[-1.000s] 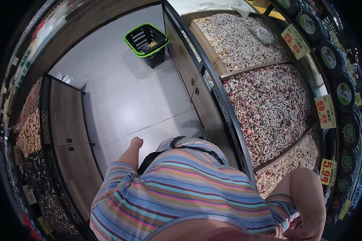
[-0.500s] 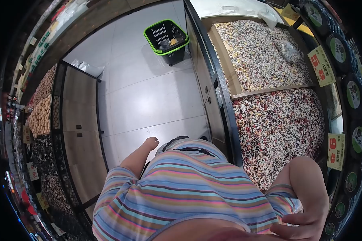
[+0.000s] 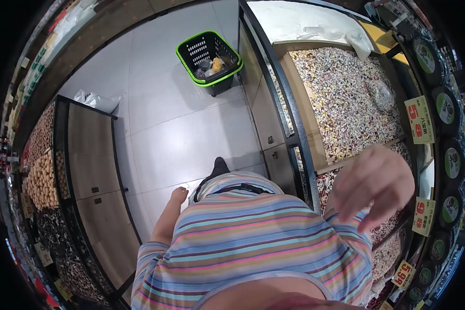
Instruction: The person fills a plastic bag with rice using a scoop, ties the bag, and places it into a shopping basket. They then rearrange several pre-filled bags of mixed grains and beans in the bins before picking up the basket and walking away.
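My right hand (image 3: 374, 183) is raised over the bins on the right, smeared by motion. Its fingers bend loosely downward and stand apart, with nothing visible in them. Beneath it lies a bin of dark red, black and white mixed grains (image 3: 328, 183), partly covered by the hand. Just beyond is a bin of paler mixed grains (image 3: 341, 98), with a clear plastic-wrapped item (image 3: 381, 95) resting on top. My left hand (image 3: 180, 194) hangs low at my left side above the floor, apart from any goods. It looks small here, and its fingers are mostly hidden.
A black basket with a green rim (image 3: 233, 72) stands on the tiled floor (image 3: 165, 129) ahead, with bagged items inside. Wooden cabinets (image 3: 95, 150) with bins line the left. Price cards (image 3: 419, 120) and round-labelled dark containers (image 3: 452, 163) run along the right. A white bag (image 3: 98, 101) lies left.
My right hand has risen from beside my body and swung forward over the grain bins. The view has shifted, and one foot now shows ahead. My left hand still hangs down.
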`<action>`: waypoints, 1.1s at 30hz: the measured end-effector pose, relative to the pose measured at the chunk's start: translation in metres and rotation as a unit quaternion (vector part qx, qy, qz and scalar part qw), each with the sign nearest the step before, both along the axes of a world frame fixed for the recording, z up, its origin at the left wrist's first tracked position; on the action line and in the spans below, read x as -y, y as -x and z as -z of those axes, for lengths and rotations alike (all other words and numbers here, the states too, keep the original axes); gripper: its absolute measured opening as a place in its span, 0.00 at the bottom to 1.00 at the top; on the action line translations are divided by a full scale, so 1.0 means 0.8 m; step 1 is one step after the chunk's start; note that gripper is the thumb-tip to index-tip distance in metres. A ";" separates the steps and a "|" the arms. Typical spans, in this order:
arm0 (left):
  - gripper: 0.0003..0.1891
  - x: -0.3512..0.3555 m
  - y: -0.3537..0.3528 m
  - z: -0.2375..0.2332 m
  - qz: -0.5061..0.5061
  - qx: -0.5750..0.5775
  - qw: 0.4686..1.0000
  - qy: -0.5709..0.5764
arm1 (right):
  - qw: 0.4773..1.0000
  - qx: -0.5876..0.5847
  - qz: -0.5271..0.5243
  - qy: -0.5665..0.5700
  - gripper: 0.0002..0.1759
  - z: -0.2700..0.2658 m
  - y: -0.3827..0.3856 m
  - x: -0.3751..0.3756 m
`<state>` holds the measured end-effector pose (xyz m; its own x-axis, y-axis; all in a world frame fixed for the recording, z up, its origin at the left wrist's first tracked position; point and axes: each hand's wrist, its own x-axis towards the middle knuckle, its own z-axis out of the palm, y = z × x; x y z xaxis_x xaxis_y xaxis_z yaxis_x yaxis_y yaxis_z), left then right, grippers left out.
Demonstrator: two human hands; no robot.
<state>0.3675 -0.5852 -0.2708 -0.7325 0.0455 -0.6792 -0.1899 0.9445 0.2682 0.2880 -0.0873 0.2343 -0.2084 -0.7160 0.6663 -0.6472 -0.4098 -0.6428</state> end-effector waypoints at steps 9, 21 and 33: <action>0.20 0.084 0.162 0.007 -0.087 -0.040 0.995 0.001 | 0.840 0.395 0.372 -0.009 0.10 0.156 0.199 0.030; 0.19 0.010 0.321 0.050 0.057 0.007 0.997 -0.059 | 0.753 0.337 0.530 -0.197 0.15 0.281 0.462 0.000; 0.19 -0.117 0.520 0.007 -0.043 -0.006 0.993 -0.108 | 0.693 -0.211 0.470 -0.504 0.11 0.420 0.626 -0.005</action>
<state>-0.0486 -0.4913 -0.2764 -0.7484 0.1257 -0.6513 -0.2627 0.8455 0.4650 -0.2127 -0.0835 -0.1013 -0.8372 -0.5424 0.0695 -0.5416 0.8401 0.0319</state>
